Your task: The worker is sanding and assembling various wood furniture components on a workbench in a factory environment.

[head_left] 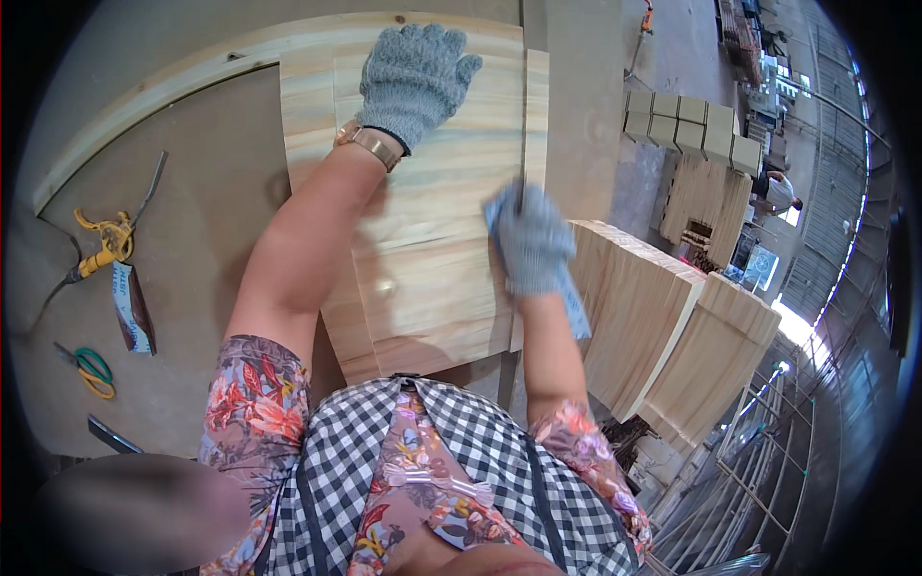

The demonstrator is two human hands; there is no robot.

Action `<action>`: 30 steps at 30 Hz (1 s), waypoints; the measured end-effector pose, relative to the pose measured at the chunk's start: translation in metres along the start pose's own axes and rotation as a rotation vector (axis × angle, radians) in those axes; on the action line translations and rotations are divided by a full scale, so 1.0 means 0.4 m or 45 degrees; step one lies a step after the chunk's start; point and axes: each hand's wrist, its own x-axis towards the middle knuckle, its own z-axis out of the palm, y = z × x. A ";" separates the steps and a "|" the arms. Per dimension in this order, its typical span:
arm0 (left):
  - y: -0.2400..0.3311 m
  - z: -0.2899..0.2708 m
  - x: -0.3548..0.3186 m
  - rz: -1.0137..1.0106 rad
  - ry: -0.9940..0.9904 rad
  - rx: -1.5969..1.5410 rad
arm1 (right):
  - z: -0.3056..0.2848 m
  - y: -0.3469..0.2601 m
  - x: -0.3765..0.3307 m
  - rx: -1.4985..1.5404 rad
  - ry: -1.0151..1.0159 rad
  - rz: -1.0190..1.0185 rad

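Note:
A pale wooden panel [432, 221] lies on the brown work table in front of me. My left hand [411, 82], in a grey knit glove, rests flat on its far part, thumb out to the right. At the panel's right edge is my right hand [535, 240], also gloved and slightly blurred. It grips a strip of sandpaper [574, 305] with a light blue printed back, against the edge. One end of the strip hangs below the hand; the fingers partly hide the rest. A narrow strip of wood [536, 115] runs along the panel's right side.
On the table's left lie a yellow-handled tool [104, 245], another sandpaper strip [133, 307], green-and-yellow-handled scissors [94, 372] and a dark flat tool [113, 434]. A long wooden piece [173, 86] crosses the far left. Stacked boards [634, 307] stand at right; a person [776, 192] is beyond.

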 end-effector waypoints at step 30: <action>0.015 0.154 0.015 -0.087 -0.011 0.020 | 0.161 0.078 0.100 0.109 -0.335 0.067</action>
